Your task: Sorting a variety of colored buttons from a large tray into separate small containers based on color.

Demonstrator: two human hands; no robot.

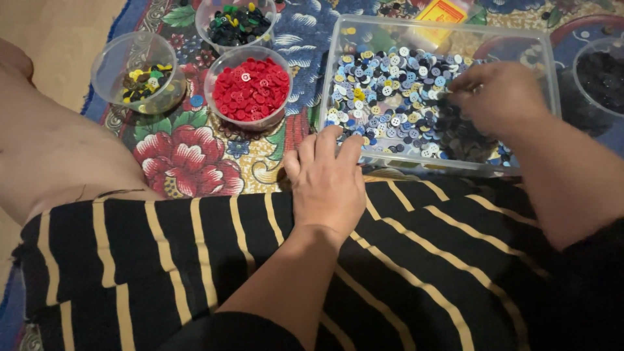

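While the fingers (455, 97) of the right hand (497, 97) pinch together among mixed blue, white, yellow and dark buttons (390, 84), whether they grip one cannot be told. The buttons lie in a clear rectangular tub (338, 39) set on a floral rug (188, 156), just in front of the person's lap. The left hand (328, 182) rests flat and relaxed, holding nothing, on a black cloth with yellow stripes (195, 260), its fingertips (331, 138) touching the tub's near wall. To the left of the tub stand three round clear bowls close together: one of red buttons (250, 88) nearest the tub, one of dark green and yellow buttons (237, 23) behind it, and one of yellow and dark buttons (146, 81) farther left, at the rug's edge. A fourth bowl of black buttons (601, 75) sits at the right, beyond the tub.
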